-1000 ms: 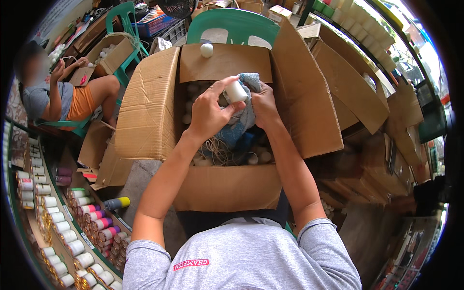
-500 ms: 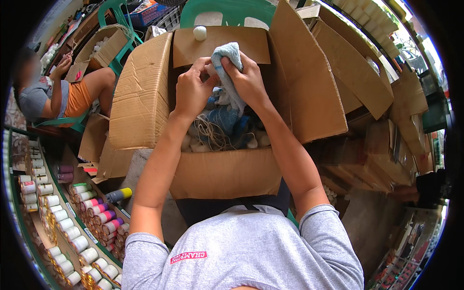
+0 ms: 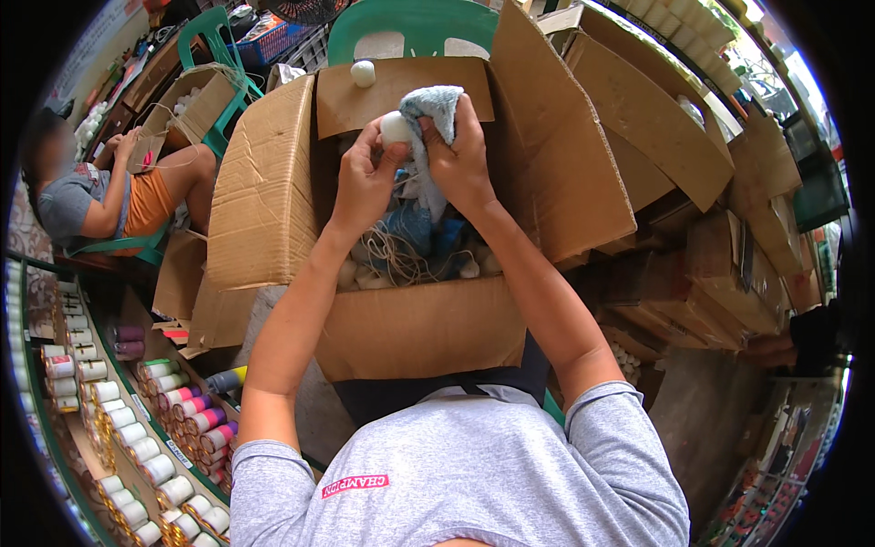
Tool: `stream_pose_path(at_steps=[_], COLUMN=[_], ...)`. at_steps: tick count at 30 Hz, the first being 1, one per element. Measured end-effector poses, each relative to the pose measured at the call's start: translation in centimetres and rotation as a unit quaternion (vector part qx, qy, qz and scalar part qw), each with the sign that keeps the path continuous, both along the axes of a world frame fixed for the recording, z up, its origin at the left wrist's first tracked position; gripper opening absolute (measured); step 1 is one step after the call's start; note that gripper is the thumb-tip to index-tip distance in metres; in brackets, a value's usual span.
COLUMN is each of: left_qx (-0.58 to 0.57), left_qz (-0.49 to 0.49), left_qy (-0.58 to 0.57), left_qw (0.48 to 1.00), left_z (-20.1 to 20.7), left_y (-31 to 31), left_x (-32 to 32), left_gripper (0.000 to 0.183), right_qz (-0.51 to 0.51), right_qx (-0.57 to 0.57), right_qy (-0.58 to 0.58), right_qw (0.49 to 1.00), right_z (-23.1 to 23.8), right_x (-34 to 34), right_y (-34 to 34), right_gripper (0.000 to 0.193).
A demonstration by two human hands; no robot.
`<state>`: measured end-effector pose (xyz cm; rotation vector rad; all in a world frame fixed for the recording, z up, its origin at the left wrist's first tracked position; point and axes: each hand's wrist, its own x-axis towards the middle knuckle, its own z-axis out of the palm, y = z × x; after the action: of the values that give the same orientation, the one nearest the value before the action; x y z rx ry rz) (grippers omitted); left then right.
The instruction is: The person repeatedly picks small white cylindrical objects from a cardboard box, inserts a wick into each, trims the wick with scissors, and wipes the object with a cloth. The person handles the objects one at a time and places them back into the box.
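Above an open cardboard box [image 3: 419, 319], my left hand [image 3: 361, 182] pinches a small white rounded piece [image 3: 396, 128] between thumb and fingers. Its exact kind is not plain. My right hand [image 3: 460, 169] is closed on a light blue and white cloth [image 3: 436, 105], bunched beside the white piece; the cloth's lower end hangs into the box. Inside the box lie a tangle of pale string [image 3: 392, 251], a blue cloth or bag [image 3: 410, 223] and several pale rounded pieces. A similar white rounded piece [image 3: 363, 73] sits on the box's far flap.
A green plastic chair [image 3: 410, 27] stands behind the box. Tall cardboard flaps and stacked boxes [image 3: 720, 264] fill the right side. A person [image 3: 91, 191] sits at the left near a box of white pieces. Racks of white and coloured jar-like cylinders [image 3: 155, 469] stand at lower left.
The white piece in my left hand now shows more fully beside the cloth. The cloth has opened out slightly in my right hand. The view has shifted a little.
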<state>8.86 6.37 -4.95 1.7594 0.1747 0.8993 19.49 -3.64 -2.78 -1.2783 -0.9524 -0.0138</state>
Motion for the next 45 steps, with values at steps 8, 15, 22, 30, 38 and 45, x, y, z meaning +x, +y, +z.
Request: stream_pose_path(at_steps=[8,15,22,30,38,45], left_qx=[-0.294,-0.372,-0.007,-0.115,-0.075,-0.082], left_qz=[-0.087,-0.076,0.017,-0.043,-0.073,-0.072], left_qy=[-0.003,-0.104,-0.096,-0.124,-0.104,-0.086], left_qw=[0.952,0.919,0.995,0.985,0.989,0.990], left_z=[2.6,2.2,1.9,2.3,2.7,2.6], left_y=[0.3,1.2,-0.1,-0.2,-0.8,-0.9], left_x=[-1.2,-0.8,0.3,-0.1,-0.4,-0.6], left_gripper=[0.052,0.044,0.038,0.042,0.044,0.044], right_qz=[-0.222,0.218,0.185,0.189,0.156,-0.030], right_qx=[-0.210,-0.082,0.078,0.126,0.088,0.025], right_qy=[-0.228,0.369,0.220,0.285,0.123,-0.132], right_qw=[0.924,0.900,0.955,0.931,0.976,0.990], right_z=[-2.1,-0.4,0.5,2.2,0.7,1.8], right_x=[1.6,-1.5,-0.6,-2.1,-0.3,-1.2], right_y=[-0.5,-0.3,-0.1,-0.1,-0.5,-0.9], right_gripper=[0.037,0.019,0.008,0.021,0.022,0.012])
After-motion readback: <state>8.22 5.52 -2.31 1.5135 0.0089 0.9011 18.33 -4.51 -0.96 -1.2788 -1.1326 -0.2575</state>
